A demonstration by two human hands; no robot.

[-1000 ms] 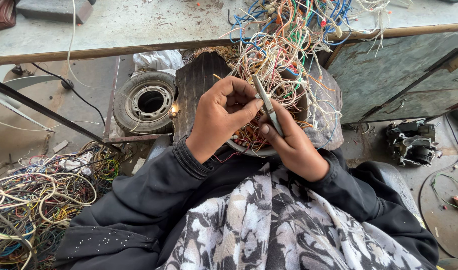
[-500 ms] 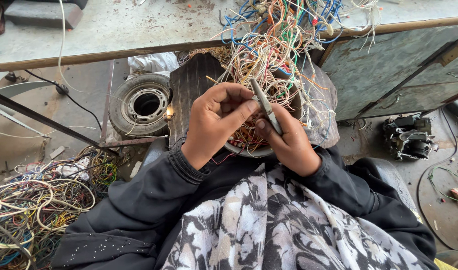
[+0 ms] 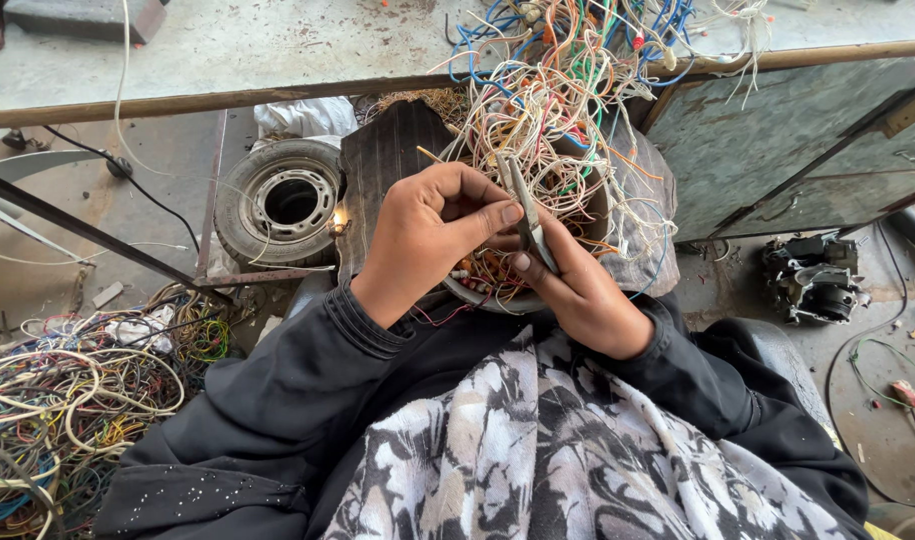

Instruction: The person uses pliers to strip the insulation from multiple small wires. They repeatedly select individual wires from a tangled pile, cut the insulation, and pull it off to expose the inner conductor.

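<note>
My left hand (image 3: 430, 236) pinches a thin wire between thumb and fingers, close over a round metal bowl (image 3: 498, 296) that holds wire ends. My right hand (image 3: 584, 292) grips a slim grey metal tool (image 3: 526, 212), pliers or cutters, with its tip pointing up into a big tangle of coloured wires (image 3: 568, 100). The tangle hangs from the bench edge down to my lap. Both hands nearly touch at the tool. Black sleeves and a grey patterned cloth (image 3: 568, 460) cover my lap.
A small rubber wheel (image 3: 284, 200) lies on the floor at left beside a dark ridged board (image 3: 383, 160). A heap of stripped wires (image 3: 68, 400) fills the lower left. A concrete bench (image 3: 228, 50) runs across the top. A metal engine part (image 3: 813, 278) sits on the right.
The view has shifted slightly. My hands stay together at the wire tangle; the left fingers have curled a little more around the wire next to the tool.
</note>
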